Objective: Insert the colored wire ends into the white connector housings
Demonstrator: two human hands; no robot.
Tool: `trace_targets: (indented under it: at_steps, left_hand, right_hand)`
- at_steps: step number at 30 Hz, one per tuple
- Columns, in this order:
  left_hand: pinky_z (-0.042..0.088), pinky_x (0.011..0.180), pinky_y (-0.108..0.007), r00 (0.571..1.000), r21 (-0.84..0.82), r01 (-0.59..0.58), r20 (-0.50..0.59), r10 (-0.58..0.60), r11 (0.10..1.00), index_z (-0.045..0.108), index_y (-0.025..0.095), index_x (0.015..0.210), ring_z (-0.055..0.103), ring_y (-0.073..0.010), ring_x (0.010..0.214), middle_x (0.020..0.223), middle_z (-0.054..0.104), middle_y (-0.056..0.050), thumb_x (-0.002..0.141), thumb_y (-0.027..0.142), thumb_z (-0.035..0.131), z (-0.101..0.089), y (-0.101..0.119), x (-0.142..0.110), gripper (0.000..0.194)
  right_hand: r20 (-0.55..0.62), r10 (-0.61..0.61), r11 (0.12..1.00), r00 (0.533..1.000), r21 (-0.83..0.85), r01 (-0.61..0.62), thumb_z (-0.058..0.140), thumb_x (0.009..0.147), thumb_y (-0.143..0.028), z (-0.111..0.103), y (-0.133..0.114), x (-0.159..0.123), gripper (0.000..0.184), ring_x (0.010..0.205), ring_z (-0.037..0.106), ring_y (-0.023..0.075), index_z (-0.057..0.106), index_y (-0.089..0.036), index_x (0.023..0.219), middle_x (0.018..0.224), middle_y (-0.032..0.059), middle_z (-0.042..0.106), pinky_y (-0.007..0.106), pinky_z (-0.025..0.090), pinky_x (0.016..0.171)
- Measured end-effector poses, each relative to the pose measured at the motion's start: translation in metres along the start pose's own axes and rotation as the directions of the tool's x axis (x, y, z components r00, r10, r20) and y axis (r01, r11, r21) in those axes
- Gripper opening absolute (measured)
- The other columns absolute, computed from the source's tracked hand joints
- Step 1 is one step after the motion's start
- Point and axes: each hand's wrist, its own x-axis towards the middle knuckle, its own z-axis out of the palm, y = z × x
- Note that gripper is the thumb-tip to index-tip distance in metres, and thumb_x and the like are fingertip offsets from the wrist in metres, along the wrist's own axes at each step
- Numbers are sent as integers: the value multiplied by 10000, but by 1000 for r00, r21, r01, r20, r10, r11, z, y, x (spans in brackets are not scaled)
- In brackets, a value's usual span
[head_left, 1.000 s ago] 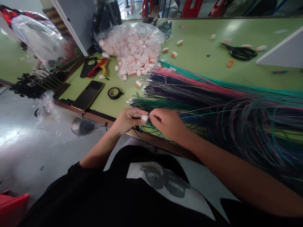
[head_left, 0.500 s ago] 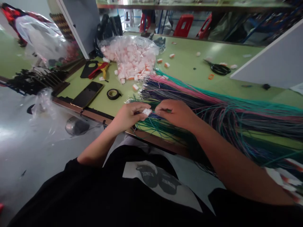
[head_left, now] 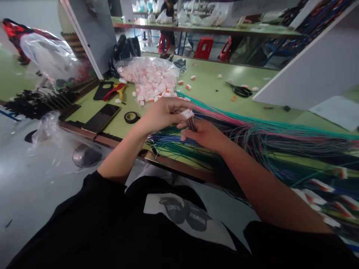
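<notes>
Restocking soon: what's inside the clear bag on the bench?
The bag holds small white-and-orange connectors, heaped. How deep the heap goes is hidden.

The left hand reached forward with its fingers pinched together at the tips. The right hand lay just beneath and beside it, fingers curled closed, both bare forearms stretched forward.

Green worktable, red stools
</notes>
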Motion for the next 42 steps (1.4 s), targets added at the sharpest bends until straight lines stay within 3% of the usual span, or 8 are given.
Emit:
trace_targets:
  at_steps: [4,8,14,19,25,30,36,42]
  left_hand:
    - [553,716,-320,998,-108,67,12,-67,992,728,123,987,675,-201,917,891,672,-24,726,127,695,3,-8,33,263]
    - [537,747,-302,976,-248,93,-167,-137,964,660,142,1046,662,-170,899,909,648,-40,853,166,621,36,-17,41,198]
    - [472,790,-310,958,197,93,-285,-34,976,611,186,846,602,-226,959,911,628,-64,824,261,702,85,-18,21,121]
    - [425,702,-303,972,334,166,-211,-98,928,506,189,647,563,-195,801,791,595,-57,898,344,590,93,-20,21,307]
    - [405,684,-300,990,329,122,21,-136,937,561,177,606,547,-157,676,641,576,-14,882,260,571,81,-17,38,288]
    - [417,593,-288,948,153,135,268,-173,979,573,160,616,494,-102,475,577,565,11,848,147,579,92,-5,40,233]
    - [386,491,-237,968,-105,250,4,-251,962,559,178,822,449,-70,379,579,559,67,835,106,609,115,-19,22,89]
    - [473,659,-264,984,160,156,-113,-139,975,659,189,899,609,-154,557,504,554,53,878,116,526,121,-31,9,154]
  right_hand:
    - [8,14,988,1000,152,-15,502,861,-494,-2,16,-2,331,824,676,192,607,-209,730,643,20,684,351,460,900]
    - [-173,104,965,979,255,-58,465,890,-540,-4,21,-4,366,585,635,171,561,-210,763,499,-28,571,314,487,749]
    - [-345,123,981,931,-96,-166,434,841,-212,6,19,-3,242,650,654,213,538,-206,622,630,67,673,300,459,643]
    - [-407,165,888,898,-335,-315,454,828,-183,12,22,-9,217,765,683,286,668,-157,858,815,153,728,323,441,611]
    - [-256,135,941,957,-268,-205,630,812,-388,-44,14,-32,248,795,663,220,690,-203,967,948,83,732,324,489,685]
    - [-510,103,975,854,-118,-188,612,829,-440,-60,6,-40,330,730,624,187,690,-219,1061,908,74,700,324,484,636]
    - [-620,273,959,735,120,-255,550,853,-433,-44,17,-36,247,467,499,138,667,-215,858,574,-4,550,308,415,496]
    - [-734,166,890,658,-176,-421,499,876,-342,-36,25,-21,222,749,631,225,654,-184,888,770,68,656,365,484,710]
